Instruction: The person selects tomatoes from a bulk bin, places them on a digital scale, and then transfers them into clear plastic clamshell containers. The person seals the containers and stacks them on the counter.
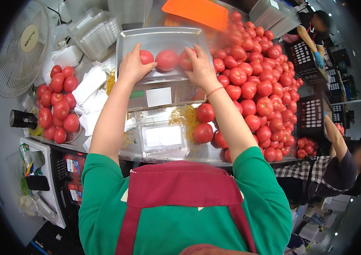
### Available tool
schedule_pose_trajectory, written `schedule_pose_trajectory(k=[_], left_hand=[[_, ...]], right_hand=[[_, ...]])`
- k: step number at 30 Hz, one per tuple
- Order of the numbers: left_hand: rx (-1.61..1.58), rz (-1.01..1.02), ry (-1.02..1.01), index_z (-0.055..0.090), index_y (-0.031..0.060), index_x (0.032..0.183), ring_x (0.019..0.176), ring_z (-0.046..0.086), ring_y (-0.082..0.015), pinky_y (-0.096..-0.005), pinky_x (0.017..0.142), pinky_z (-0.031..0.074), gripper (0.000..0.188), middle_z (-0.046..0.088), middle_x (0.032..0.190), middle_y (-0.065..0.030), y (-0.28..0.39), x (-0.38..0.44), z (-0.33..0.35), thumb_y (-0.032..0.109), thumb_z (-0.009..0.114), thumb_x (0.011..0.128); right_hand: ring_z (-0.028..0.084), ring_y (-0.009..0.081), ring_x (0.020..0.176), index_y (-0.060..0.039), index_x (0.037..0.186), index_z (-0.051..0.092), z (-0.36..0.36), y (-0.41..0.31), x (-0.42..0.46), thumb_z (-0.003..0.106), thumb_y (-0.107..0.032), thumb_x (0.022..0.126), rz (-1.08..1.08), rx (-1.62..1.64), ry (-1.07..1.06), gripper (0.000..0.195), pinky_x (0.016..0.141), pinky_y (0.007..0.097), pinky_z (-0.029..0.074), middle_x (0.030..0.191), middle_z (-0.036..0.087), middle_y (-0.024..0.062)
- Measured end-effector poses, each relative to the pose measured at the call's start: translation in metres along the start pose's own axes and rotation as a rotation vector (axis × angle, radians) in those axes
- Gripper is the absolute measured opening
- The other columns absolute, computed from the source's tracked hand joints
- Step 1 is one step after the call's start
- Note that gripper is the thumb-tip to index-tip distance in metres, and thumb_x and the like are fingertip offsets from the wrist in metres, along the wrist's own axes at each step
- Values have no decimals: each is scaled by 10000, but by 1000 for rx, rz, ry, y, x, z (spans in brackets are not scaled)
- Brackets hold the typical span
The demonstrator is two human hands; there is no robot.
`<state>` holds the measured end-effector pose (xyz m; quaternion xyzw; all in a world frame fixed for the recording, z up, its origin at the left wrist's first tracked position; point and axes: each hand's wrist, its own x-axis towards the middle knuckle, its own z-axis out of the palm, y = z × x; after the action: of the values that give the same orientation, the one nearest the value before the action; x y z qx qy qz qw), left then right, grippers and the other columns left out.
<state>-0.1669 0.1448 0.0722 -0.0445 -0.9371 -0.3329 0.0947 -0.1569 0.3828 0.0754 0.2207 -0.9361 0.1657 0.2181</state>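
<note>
Three red tomatoes lie in a row on the metal pan (pixel 167 37) of a weighing scale. My left hand (pixel 134 66) has its thumb and fingers around the left tomato (pixel 146 57). The middle tomato (pixel 167 60) sits between my hands, untouched. My right hand (pixel 201 67) grips the right tomato (pixel 185 62), partly hiding it. Below the pan, the scale's body (pixel 129 103) carries a blank-looking white sheet. In front of it rests a clear plastic punnet (pixel 164 153) with a white pad (pixel 164 137) in it.
Loose tomatoes (pixel 265 87) are heaped on my right, beside an orange plastic tray (pixel 196 12). On my left are bagged tomatoes (pixel 61 110), white pads (pixel 89 84), stacked clear punnets (pixel 96 35) and a fan (pixel 24 47). Rubber bands (pixel 187 118) lie near the scale. Two people work by black crates (pixel 309 114).
</note>
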Motion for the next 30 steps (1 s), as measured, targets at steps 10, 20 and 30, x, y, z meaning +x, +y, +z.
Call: schedule_pose_trajectory(k=[10, 20, 30], left_hand=[[-1818, -388, -504, 406, 85, 1339, 1060, 561, -324, -407, 698, 533, 664, 542, 1187, -170, -2, -98, -22, 588, 418, 906], [215, 767, -265, 540, 287, 1250, 1214, 457, -318, -523, 1022, 341, 512, 481, 1316, -122, 0, -189, 16, 115, 590, 770], [238, 719, -274, 542, 293, 1250, 1226, 450, -328, -548, 1015, 336, 646, 488, 1314, -108, 1, -186, 27, 120, 732, 657]], right_hand=[[595, 261, 1006, -32, 1257, 452, -43, -11, -86, 571, -372, 872, 825, 1891, -104, 527, 766, 394, 522, 1152, 576, 127], [624, 353, 870, -19, 994, 627, -37, -72, -106, 705, -287, 717, 105, 546, -563, 393, 758, 402, 508, 934, 637, 185], [585, 353, 927, -37, 1051, 615, 47, -34, 43, 731, -415, 634, 315, 172, -105, 575, 815, 399, 493, 1008, 594, 191]])
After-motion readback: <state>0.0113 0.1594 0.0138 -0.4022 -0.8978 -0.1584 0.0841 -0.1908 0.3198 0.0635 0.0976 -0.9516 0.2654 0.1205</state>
